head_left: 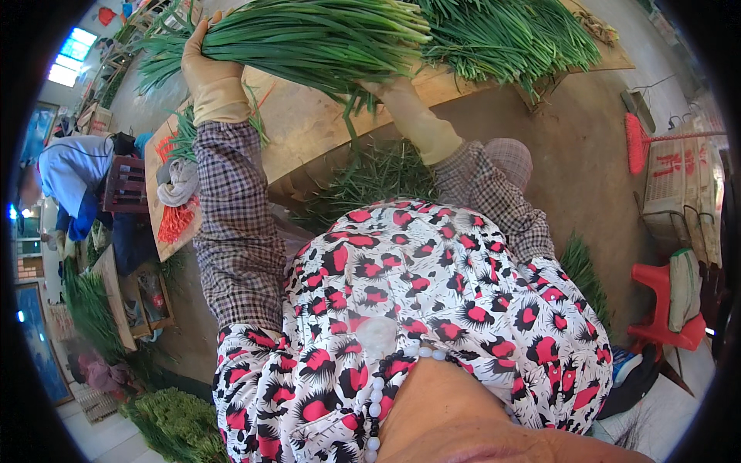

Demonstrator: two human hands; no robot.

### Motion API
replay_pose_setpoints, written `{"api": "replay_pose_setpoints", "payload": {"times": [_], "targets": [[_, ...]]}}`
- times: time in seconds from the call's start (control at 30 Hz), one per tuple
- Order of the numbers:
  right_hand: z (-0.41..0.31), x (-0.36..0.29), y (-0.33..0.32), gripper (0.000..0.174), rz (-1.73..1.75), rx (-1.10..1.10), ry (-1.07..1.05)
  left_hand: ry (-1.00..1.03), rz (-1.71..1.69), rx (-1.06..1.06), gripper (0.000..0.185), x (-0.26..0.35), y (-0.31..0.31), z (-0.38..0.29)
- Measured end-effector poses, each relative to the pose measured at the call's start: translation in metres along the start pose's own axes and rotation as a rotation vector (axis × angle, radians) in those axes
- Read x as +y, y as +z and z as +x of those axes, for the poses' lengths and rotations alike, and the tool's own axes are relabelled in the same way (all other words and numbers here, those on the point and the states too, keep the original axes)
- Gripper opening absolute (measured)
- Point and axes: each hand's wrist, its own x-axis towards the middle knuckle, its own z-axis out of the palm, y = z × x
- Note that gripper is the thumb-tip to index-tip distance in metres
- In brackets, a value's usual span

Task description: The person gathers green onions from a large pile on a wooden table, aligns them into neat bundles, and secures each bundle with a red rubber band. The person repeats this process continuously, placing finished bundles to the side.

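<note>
A large bundle of long green leafy stalks (312, 40), probably garlic chives, lies across both gloved hands over the wooden table (295, 124). Around its leafy part, at the left, my left hand (214, 69) is closed, in a tan rubber glove. My right hand (399, 92), gloved alike, is under the pale stem end; its fingers are mostly hidden by the bundle. To the right, a heap of similar stalks (509, 40) covers part of the table. Red ties (175, 223) and a grey cloth (178, 182) rest on the board at the left.
Loose green trimmings (382, 179) lie below the table edge. Another person (75, 168) bends over greens at the left. A red broom (635, 144), stacked crates (671, 179) and a red plastic chair (660, 307) stand at the right. More greens (173, 422) are at the lower left.
</note>
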Motion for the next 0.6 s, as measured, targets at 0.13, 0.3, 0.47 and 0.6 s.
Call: {"api": "replay_pose_setpoints", "payload": {"times": [0.13,0.3,0.47,0.6], "targets": [[0.008,0.007,-0.011,0.039,-0.484,-0.012,-0.058,-0.133,-0.189,-0.025,0.021,-0.015,0.009,-0.005],[-0.003,0.02,-0.022,0.044,-0.218,0.053,0.049,-0.125,-0.107,-0.142,0.02,-0.03,0.01,0.001],[-0.025,0.008,0.004,0.03,0.281,-0.044,0.115,-0.078,-0.102,-0.147,0.019,0.017,-0.018,0.003],[-0.041,-0.006,-0.003,0.026,-0.42,-0.176,0.198,-0.321,-0.372,-0.515,0.024,0.044,-0.04,-0.004]]}}
